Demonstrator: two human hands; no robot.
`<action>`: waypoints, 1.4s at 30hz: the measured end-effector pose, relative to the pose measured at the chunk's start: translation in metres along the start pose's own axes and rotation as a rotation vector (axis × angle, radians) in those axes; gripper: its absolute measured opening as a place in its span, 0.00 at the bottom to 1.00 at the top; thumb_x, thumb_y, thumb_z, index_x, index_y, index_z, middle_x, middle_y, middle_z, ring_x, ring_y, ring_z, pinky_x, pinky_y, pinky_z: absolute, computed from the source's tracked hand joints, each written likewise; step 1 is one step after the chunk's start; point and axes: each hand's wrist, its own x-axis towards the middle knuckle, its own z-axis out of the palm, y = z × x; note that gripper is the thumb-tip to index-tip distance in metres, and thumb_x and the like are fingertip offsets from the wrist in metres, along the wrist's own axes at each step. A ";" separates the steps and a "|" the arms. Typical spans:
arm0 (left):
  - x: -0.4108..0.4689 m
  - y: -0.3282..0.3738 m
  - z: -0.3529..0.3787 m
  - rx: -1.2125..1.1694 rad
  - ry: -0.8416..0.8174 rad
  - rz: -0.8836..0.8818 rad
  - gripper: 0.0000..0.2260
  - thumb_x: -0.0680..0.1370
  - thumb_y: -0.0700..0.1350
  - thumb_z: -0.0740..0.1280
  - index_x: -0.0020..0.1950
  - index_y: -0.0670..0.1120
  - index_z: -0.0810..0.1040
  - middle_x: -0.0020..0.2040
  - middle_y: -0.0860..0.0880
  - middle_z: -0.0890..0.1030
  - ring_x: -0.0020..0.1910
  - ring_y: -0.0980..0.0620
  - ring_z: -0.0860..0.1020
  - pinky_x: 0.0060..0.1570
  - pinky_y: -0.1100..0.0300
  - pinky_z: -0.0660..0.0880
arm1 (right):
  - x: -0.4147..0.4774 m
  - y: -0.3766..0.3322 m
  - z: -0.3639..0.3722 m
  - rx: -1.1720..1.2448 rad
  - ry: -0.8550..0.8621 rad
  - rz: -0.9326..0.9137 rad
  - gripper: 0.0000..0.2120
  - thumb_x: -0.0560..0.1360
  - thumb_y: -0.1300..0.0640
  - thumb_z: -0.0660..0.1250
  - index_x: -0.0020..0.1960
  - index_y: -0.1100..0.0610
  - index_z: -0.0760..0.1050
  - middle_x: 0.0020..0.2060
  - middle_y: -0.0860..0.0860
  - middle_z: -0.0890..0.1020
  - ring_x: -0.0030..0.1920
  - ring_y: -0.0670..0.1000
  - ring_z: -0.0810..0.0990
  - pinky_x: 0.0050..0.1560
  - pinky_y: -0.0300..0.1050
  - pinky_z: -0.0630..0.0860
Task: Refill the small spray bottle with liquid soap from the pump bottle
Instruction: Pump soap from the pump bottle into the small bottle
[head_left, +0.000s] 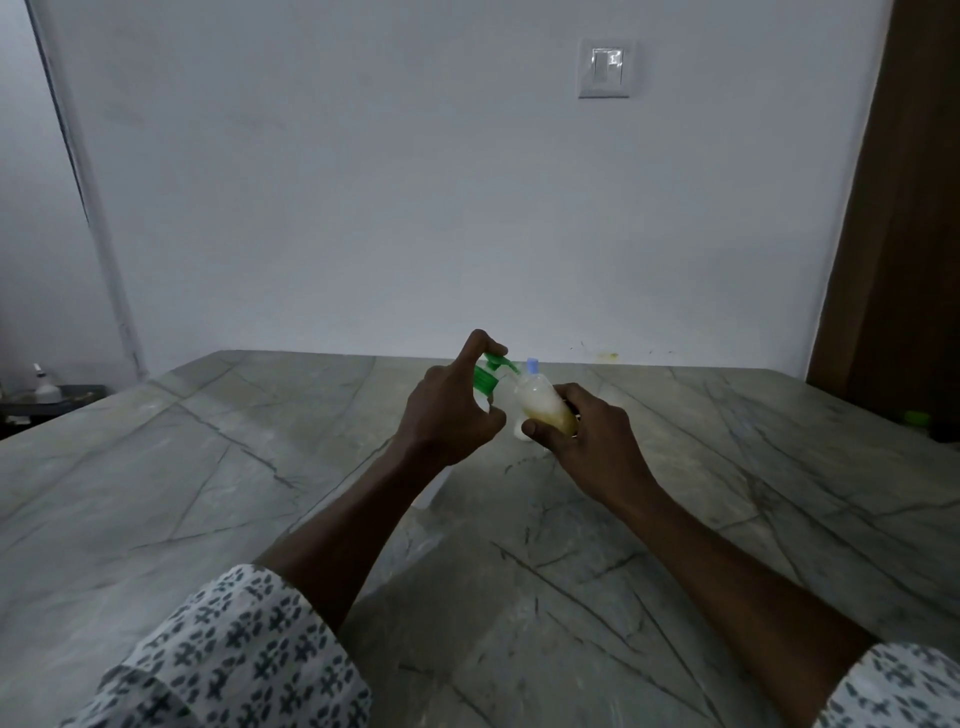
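The likeliest trouble is at the spout: the left hand (452, 410) is curled round the green head of the pump bottle (492, 373), forefinger hooked over the top and thumb underneath, and the spout ends just beside the pale blue top of the small spray bottle (543, 408) rather than plainly over it; a press from here could send soap down the outside of the neck, onto the fingers and the marble counter (208, 467); a hard press might also knock the spout off line; the right hand (589, 434) grips the small bottle low on its body, fingers and thumb wrapped round it, holding it above the counter and tilted with the top up and to the left; soapy fingers would loosen that hold, and more tilt could run the contents toward the mouth. The pump bottle's body is hidden behind the left hand, so its level cannot be told; the small clear bottle holds yellowish liquid in its lower part with white foam above, and looks to have room left near the neck; whether the blue top is an open mouth or a cap is too small to tell.
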 end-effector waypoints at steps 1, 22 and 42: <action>0.000 0.000 0.000 -0.002 -0.005 0.000 0.28 0.67 0.44 0.72 0.63 0.56 0.66 0.46 0.49 0.83 0.35 0.49 0.80 0.36 0.46 0.81 | 0.000 0.000 0.000 0.002 -0.001 0.001 0.25 0.71 0.47 0.73 0.63 0.59 0.74 0.53 0.55 0.81 0.45 0.48 0.75 0.36 0.27 0.63; 0.002 0.000 -0.001 0.014 -0.034 0.041 0.27 0.68 0.41 0.73 0.64 0.52 0.67 0.45 0.47 0.83 0.31 0.50 0.77 0.35 0.46 0.80 | -0.003 0.002 0.009 0.128 -0.084 0.105 0.25 0.71 0.45 0.72 0.62 0.57 0.73 0.51 0.54 0.81 0.45 0.53 0.82 0.48 0.52 0.80; 0.002 -0.006 -0.005 0.069 -0.102 0.061 0.26 0.68 0.43 0.72 0.62 0.56 0.65 0.49 0.45 0.84 0.34 0.47 0.80 0.35 0.46 0.81 | 0.000 0.010 0.009 0.068 -0.119 0.060 0.25 0.73 0.47 0.70 0.66 0.57 0.71 0.56 0.53 0.79 0.48 0.49 0.75 0.39 0.34 0.67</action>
